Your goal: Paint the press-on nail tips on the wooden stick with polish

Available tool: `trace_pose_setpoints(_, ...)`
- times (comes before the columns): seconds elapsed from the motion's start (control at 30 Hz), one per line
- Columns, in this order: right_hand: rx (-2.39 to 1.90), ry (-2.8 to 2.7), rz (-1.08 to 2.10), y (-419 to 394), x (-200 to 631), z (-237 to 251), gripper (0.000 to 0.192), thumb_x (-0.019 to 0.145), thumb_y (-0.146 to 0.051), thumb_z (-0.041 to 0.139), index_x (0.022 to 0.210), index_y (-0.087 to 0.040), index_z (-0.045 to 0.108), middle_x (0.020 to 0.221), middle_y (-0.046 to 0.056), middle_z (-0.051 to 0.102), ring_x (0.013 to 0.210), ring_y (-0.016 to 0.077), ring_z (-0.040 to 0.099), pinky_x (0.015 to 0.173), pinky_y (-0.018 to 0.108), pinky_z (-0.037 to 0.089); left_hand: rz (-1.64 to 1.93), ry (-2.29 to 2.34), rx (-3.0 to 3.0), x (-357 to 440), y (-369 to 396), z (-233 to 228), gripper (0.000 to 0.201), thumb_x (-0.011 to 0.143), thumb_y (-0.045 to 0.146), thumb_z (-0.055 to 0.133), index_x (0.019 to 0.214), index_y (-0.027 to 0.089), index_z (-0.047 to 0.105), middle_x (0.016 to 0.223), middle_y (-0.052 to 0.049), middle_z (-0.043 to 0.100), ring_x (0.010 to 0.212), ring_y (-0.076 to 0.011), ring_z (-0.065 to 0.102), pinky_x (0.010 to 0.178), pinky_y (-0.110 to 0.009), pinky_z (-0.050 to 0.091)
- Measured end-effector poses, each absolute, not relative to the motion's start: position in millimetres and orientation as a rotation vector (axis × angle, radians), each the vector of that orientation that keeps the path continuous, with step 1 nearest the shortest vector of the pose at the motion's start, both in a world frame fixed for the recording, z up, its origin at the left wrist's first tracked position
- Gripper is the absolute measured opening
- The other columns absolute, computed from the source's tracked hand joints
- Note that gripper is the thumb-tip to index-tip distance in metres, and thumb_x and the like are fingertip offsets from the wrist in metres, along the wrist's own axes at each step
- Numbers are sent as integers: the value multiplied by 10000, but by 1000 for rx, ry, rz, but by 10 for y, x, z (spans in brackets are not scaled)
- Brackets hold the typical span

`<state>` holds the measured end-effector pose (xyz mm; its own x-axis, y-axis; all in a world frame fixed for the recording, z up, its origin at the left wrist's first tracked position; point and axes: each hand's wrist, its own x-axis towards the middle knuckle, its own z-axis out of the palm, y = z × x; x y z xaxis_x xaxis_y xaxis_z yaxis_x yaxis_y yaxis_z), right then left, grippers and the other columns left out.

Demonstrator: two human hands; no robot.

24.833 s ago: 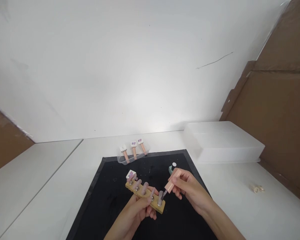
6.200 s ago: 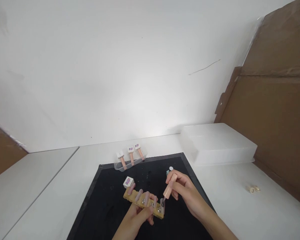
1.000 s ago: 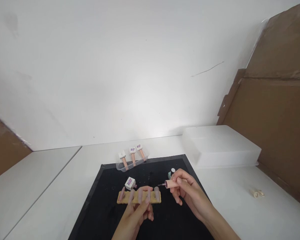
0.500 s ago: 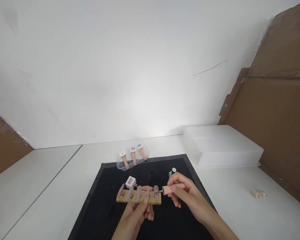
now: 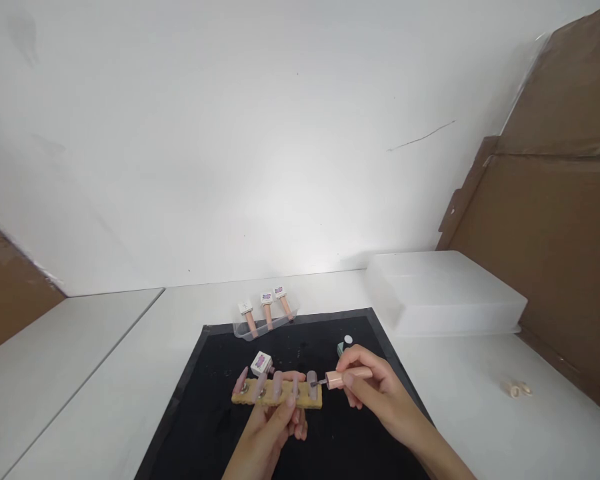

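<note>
My left hand (image 5: 275, 427) holds a tan wooden nail stand (image 5: 278, 396) from below, level over the black mat (image 5: 205, 413). Several pale mauve nail tips (image 5: 278, 385) stick up from it. My right hand (image 5: 367, 393) grips the peach cap of a polish brush (image 5: 347, 378), held almost flat. Its brush tip touches the rightmost nail tip (image 5: 313, 381). An open polish bottle (image 5: 261, 363) with a white and purple label stands on the mat just behind the stand.
A clear tray (image 5: 265, 323) with three peach-capped bottles lies at the mat's far edge. A small teal bottle (image 5: 344, 345) stands behind my right hand. A frosted plastic box (image 5: 445, 293) sits to the right, brown cardboard (image 5: 555, 220) beyond it, small pale rings (image 5: 516, 388) near the right.
The stand went from tilted to level. Over the last second the brush came down and left from free air onto the rightmost nail tip.
</note>
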<state>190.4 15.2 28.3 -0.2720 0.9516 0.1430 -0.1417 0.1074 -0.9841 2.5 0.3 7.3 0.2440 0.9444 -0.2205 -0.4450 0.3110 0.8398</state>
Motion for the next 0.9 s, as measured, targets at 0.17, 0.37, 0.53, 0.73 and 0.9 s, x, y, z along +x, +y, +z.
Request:
trace_pose_setpoints(0.17,-895,-1401,1329,145,1900,300,169,830,-355,580,776,-195,573,597,-52,450,518,102,426,507,227,374,1089,836,737,30,4,75,402,682,446,680,992,205,597,599,32,462,553,-119,427,613,-314,369)
trace_pose_setpoints(0.37,-899,-1401,1308,146,1904,296,150,836,-343,571,778,-205,573,604,-45,456,521,110,421,512,238,366,1088,839,735,30,1,80,388,691,438,673,991,202,609,597,28,460,556,-121,421,615,-318,367)
trace_pose_setpoints(0.53,-888,-1415,1291,148,1914,272,121,849,-307,558,782,-207,569,609,-48,461,525,104,421,516,229,362,1089,837,726,24,-7,81,396,685,442,678,993,203,610,603,26,462,557,-120,425,616,-320,366)
trace_pose_setpoints(0.73,-869,-1406,1278,171,1921,253,101,850,-288,564,791,-206,574,604,-51,465,521,97,421,513,222,365,1081,824,727,20,-4,72,387,694,435,675,995,203,602,601,30,463,559,-117,422,623,-323,370)
trace_pose_setpoints(0.9,-827,-1307,1306,176,1912,216,141,822,-336,602,783,-201,591,584,-48,473,489,98,423,482,231,361,1077,813,727,13,3,77,390,689,437,678,989,199,602,597,35,457,551,-112,422,609,-314,367)
